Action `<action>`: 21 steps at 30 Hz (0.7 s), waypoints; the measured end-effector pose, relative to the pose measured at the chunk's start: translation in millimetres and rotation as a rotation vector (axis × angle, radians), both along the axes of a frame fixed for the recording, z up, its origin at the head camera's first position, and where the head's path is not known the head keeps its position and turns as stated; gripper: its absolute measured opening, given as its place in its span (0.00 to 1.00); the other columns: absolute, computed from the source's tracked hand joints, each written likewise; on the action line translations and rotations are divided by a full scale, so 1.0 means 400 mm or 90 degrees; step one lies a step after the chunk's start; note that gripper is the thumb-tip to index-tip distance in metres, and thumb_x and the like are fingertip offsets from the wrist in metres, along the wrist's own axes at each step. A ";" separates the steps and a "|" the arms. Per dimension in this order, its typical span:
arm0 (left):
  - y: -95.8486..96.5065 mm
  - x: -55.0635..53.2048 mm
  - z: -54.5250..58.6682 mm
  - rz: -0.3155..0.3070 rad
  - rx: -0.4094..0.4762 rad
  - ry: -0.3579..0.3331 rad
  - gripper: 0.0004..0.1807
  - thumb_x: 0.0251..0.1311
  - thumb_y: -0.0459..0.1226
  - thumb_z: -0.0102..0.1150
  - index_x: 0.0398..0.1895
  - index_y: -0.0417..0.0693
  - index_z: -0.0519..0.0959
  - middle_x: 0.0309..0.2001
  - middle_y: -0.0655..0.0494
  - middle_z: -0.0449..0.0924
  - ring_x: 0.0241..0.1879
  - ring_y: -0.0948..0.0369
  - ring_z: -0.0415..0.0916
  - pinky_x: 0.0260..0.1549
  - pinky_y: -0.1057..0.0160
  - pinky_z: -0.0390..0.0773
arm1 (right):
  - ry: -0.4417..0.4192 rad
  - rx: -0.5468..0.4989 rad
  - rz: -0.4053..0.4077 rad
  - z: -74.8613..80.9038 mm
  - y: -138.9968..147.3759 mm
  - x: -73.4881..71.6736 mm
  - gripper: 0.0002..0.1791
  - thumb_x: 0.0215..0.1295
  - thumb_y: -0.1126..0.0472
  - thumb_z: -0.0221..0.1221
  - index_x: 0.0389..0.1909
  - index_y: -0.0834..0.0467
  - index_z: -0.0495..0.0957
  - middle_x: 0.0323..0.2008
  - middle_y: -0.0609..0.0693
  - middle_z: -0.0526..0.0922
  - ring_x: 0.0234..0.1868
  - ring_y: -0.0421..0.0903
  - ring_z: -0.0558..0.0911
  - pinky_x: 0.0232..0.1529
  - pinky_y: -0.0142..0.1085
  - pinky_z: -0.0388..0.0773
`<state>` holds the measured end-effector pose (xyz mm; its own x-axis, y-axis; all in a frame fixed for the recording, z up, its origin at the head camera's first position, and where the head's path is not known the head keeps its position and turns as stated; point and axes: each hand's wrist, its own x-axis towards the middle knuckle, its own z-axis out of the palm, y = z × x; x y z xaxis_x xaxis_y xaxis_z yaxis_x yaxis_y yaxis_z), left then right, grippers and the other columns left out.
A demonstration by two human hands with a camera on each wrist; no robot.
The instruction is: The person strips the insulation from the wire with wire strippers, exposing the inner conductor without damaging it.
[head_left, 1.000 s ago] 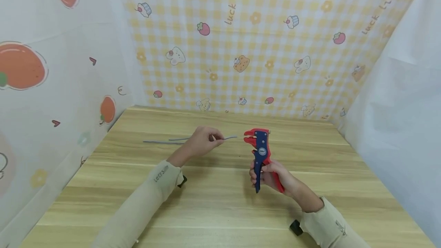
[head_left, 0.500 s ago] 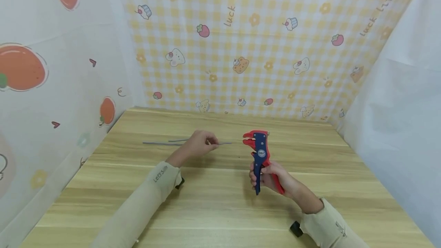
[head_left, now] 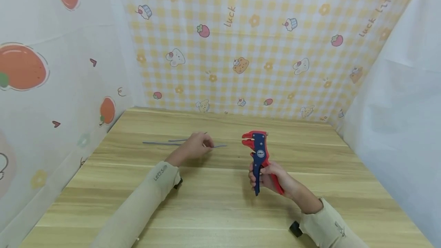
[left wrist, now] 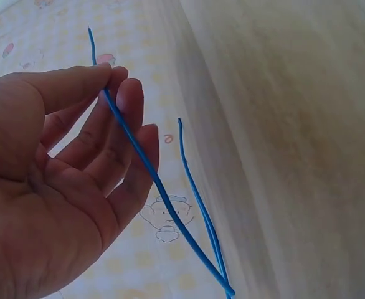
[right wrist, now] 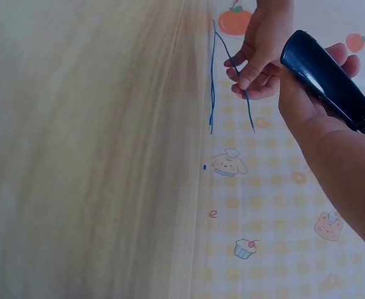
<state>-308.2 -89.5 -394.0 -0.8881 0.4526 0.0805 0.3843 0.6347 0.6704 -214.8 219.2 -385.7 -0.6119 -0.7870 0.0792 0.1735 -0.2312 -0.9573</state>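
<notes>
My left hand (head_left: 196, 146) pinches a thin blue wire (left wrist: 146, 159) between thumb and fingertips, close to one end. That end sticks out to the right past the fingers, and its very tip looks pale and bare in the left wrist view. The wire's other end trails down toward the tabletop. My right hand (head_left: 277, 177) grips the handles of a red and blue wire stripper (head_left: 260, 144), held upright. Its red jaws stand apart and point left, at a short gap from the wire's tip. The right wrist view shows just the dark handle (right wrist: 326, 78).
More blue wire (head_left: 158, 143) lies on the wooden table (head_left: 213, 209) behind and left of my left hand. A small blue snippet (right wrist: 205, 167) rests on the table to the right of the wires. A checked cloth (head_left: 220, 79) hangs along the back edge.
My left hand has drawn back left and slightly down with the wire, widening the gap to the stripper. My right hand and the wire stripper have hardly moved.
</notes>
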 end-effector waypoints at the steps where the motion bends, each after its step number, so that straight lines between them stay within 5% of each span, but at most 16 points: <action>1: -0.002 -0.001 -0.002 -0.002 -0.005 0.000 0.06 0.60 0.27 0.62 0.39 0.41 0.84 0.37 0.55 0.83 0.42 0.57 0.77 0.46 0.57 0.78 | 0.001 -0.001 0.001 0.000 0.000 -0.001 0.16 0.68 0.68 0.38 0.53 0.63 0.66 0.41 0.51 0.76 0.43 0.46 0.77 0.55 0.44 0.75; 14: -0.015 -0.004 -0.008 -0.023 -0.036 -0.042 0.05 0.60 0.27 0.64 0.38 0.41 0.84 0.38 0.52 0.84 0.42 0.57 0.80 0.47 0.57 0.80 | -0.018 0.001 -0.004 0.002 -0.002 0.000 0.16 0.68 0.68 0.37 0.53 0.64 0.66 0.40 0.52 0.78 0.42 0.47 0.78 0.52 0.43 0.75; 21: -0.018 -0.009 -0.013 -0.052 -0.059 -0.022 0.05 0.60 0.27 0.64 0.39 0.40 0.84 0.39 0.52 0.84 0.44 0.55 0.81 0.50 0.56 0.79 | -0.016 0.000 0.000 -0.001 0.000 -0.002 0.16 0.68 0.68 0.37 0.53 0.63 0.66 0.40 0.51 0.78 0.42 0.47 0.78 0.51 0.42 0.75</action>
